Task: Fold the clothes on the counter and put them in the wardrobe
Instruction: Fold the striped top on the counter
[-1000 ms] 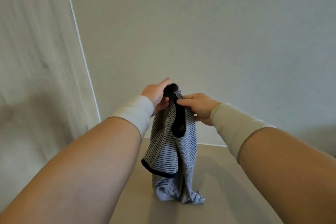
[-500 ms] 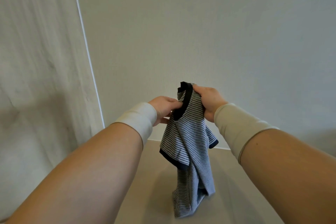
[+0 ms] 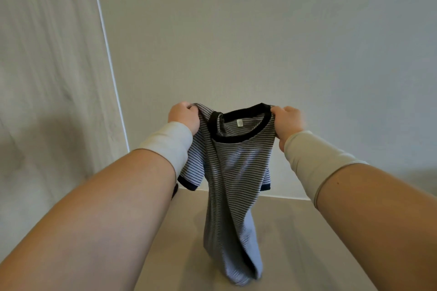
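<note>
Striped shirt [image 3: 233, 172] is held up by its shoulders above the table [image 3: 295, 243], collar facing the camera. Left hand [image 3: 183, 117] is gripped on one shoulder, right hand [image 3: 287, 123] on the other. The hem is bunched, touching the table surface. Wall [image 3: 260, 30] behind.

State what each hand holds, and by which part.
Both hold the striped T-shirt by its shoulders: left hand at one, right hand at the other beside the collar.
</note>
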A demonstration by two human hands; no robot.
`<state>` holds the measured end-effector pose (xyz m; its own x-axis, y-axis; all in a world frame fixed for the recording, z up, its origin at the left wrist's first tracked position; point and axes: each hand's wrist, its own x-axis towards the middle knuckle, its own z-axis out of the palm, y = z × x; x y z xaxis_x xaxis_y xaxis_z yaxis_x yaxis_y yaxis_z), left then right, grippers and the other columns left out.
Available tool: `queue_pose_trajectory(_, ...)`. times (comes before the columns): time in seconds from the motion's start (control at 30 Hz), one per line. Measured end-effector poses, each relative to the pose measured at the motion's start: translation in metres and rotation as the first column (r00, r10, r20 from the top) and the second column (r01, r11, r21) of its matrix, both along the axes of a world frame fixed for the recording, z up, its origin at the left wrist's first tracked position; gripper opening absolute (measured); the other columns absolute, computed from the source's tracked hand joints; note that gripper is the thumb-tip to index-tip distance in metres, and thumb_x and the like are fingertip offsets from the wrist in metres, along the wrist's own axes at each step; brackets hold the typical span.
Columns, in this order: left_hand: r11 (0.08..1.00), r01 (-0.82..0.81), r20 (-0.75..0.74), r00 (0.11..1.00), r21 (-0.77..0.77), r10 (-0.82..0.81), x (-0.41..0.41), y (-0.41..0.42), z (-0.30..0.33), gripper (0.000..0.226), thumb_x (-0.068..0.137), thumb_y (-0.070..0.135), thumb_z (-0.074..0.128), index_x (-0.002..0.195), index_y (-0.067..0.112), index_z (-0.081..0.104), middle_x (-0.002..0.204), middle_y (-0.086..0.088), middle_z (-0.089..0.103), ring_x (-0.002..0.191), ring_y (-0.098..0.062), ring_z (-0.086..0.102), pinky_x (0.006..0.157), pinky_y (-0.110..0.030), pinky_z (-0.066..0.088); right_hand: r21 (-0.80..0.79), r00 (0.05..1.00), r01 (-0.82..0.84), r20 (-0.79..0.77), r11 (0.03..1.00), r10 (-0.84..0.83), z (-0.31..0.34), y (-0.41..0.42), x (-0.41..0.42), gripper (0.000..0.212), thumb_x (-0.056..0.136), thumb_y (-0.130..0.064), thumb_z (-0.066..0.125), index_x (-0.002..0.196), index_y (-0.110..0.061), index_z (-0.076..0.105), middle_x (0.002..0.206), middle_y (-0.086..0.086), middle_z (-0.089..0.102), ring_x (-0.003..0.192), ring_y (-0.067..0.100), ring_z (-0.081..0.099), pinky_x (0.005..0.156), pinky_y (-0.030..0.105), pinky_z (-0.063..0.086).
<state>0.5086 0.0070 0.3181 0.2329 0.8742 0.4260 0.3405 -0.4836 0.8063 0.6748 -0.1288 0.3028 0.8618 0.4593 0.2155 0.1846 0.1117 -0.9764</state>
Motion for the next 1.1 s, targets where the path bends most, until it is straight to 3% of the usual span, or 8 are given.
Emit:
queue_pose_trajectory(0.13,0.995,-0.093,0.077,0.993,0.020,0.091,-0.008,0.006,0.008,0.026,0.098,0.020,0.046,0.110,0.007,0.065,0.107,-0.010,0.066,0.092,-0.027,0.058,0.074,-0.026,0.040,-0.140,0.961,0.248,0.157,0.959,-0.226,0.008,-0.002,0.004,0.020,0.091,-0.015,0.051,0.072,-0.008,0.047,0.067,0.004,0.044,0.069,0.023,0.043,0.060,0.029,0.034)
queue_pose_trajectory(0.3,0.991,0.132,0.097,0.986,0.035,-0.134,-0.011,-0.002,0.012,0.016,0.088,0.025,0.065,0.093,0.010,0.070,0.087,-0.003,0.067,0.082,-0.022,0.062,0.076,-0.026,0.048,-0.503,0.915,0.326,0.380,0.800,-0.134,-0.001,-0.004,-0.003,0.025,0.085,-0.016,0.056,0.106,-0.001,0.058,0.097,0.014,0.060,0.087,0.029,0.059,0.073,0.034,0.049)
queue_pose_trajectory(0.4,0.951,0.308,0.058,0.950,-0.027,-0.306,-0.007,-0.013,0.012,0.012,0.083,0.028,0.073,0.078,0.019,0.068,0.082,0.000,0.070,0.080,-0.021,0.066,0.077,-0.027,0.053,-0.436,0.973,-0.017,0.202,0.900,0.116,-0.007,0.001,-0.029,0.033,0.094,-0.035,0.051,0.091,-0.004,0.063,0.087,0.013,0.065,0.080,0.028,0.061,0.076,0.037,0.050)
queue_pose_trajectory(0.47,0.934,0.355,0.022,0.935,-0.042,-0.354,-0.002,-0.018,0.011,0.014,0.080,0.031,0.076,0.076,0.021,0.067,0.087,-0.001,0.071,0.087,-0.022,0.067,0.085,-0.031,0.053,-0.355,0.935,-0.349,-0.074,0.867,0.346,-0.008,0.004,-0.051,0.051,0.097,-0.052,0.042,0.087,-0.007,0.062,0.081,0.011,0.069,0.075,0.025,0.064,0.071,0.033,0.048)
queue_pose_trajectory(0.53,0.925,0.376,-0.008,0.926,-0.048,-0.377,0.000,-0.023,0.011,0.017,0.081,0.034,0.075,0.081,0.019,0.068,0.088,-0.001,0.070,0.089,-0.021,0.066,0.085,-0.030,0.052,-0.355,0.870,-0.490,-0.149,0.796,0.469,-0.010,0.007,-0.060,0.055,0.094,-0.059,0.044,0.095,-0.007,0.063,0.081,0.010,0.071,0.075,0.025,0.066,0.071,0.032,0.049)
queue_pose_trajectory(0.77,0.932,0.353,-0.044,0.933,-0.083,-0.357,-0.010,-0.014,0.012,0.057,0.088,0.052,0.062,0.126,0.008,0.060,0.127,-0.003,0.059,0.120,-0.021,0.052,0.100,-0.030,0.035,-0.418,0.881,-0.466,-0.137,0.780,0.453,-0.023,0.011,-0.062,0.039,0.096,-0.046,0.049,0.089,-0.010,0.063,0.083,0.006,0.068,0.079,0.023,0.063,0.079,0.036,0.050)
queue_pose_trajectory(0.93,0.889,0.427,0.001,0.901,-0.167,-0.433,-0.022,-0.017,0.012,0.054,0.070,0.063,0.070,0.099,0.018,0.065,0.110,-0.004,0.069,0.104,-0.026,0.064,0.101,-0.045,0.046,-0.292,0.838,-0.543,-0.244,0.787,0.488,-0.020,0.017,-0.077,0.045,0.098,-0.048,0.044,0.081,-0.011,0.065,0.078,0.005,0.069,0.079,0.024,0.063,0.080,0.041,0.053)
queue_pose_trajectory(1.1,0.879,0.436,0.007,0.897,-0.193,-0.443,-0.031,-0.010,0.013,0.033,0.072,0.048,0.079,0.083,0.018,0.069,0.096,-0.007,0.074,0.095,-0.028,0.069,0.096,-0.045,0.051,-0.032,0.855,-0.472,-0.258,0.881,0.449,-0.014,0.024,-0.078,0.020,0.092,-0.013,0.054,0.080,-0.006,0.068,0.073,0.009,0.062,0.064,0.022,0.056,0.065,0.036,0.049)
